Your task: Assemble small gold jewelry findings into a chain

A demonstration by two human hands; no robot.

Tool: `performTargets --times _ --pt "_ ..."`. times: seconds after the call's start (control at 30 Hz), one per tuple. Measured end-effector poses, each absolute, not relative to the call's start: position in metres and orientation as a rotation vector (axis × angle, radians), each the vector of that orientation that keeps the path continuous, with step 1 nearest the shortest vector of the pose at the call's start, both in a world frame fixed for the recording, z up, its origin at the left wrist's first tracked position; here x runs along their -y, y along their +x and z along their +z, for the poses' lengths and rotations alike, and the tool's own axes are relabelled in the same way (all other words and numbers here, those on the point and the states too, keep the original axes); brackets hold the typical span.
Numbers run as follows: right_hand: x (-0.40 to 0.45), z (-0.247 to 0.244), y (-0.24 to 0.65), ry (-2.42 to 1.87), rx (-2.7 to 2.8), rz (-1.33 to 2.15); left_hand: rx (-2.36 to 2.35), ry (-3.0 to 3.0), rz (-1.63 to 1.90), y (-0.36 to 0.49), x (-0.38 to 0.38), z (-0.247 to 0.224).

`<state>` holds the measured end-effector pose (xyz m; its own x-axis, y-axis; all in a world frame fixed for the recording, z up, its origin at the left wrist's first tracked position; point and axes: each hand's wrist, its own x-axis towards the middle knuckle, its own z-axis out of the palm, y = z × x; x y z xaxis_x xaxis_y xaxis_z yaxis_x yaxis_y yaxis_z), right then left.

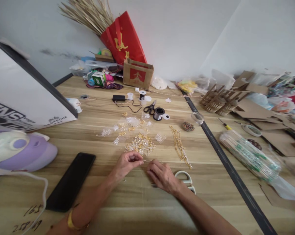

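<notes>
My left hand [130, 162] is closed in a pinch at the near edge of a pile of gold and silver beads and rings [140, 143]. From its fingertips a short, thin chain-like strand [147, 160] reaches toward my right hand [161, 174], whose fingers are curled together around its other end. The strand is too small to make out in detail. Under and beside my right hand lie pale-handled scissors [186, 177], partly covered by it. Gold chains [178, 147] lie on the wooden table [128, 209] to the right of the pile.
Black scissors [149, 107], a wire spool [159, 113] and small bags stand beyond the pile. At left are a black phone-like slab [71, 181], a purple-white appliance [27, 150] and a large box [27, 91]. Wrapped sticks [250, 153] lie right of a dark strip [218, 150].
</notes>
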<state>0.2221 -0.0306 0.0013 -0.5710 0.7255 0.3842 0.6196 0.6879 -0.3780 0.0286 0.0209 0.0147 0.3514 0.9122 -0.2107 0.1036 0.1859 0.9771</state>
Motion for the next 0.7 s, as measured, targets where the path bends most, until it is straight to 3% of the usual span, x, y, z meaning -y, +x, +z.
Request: performTargets --times 0.7 --pt "0.029 -0.006 0.225 -0.946 2.111 0.572 -1.077 1.024 0.806 0.036 0.002 0.009"
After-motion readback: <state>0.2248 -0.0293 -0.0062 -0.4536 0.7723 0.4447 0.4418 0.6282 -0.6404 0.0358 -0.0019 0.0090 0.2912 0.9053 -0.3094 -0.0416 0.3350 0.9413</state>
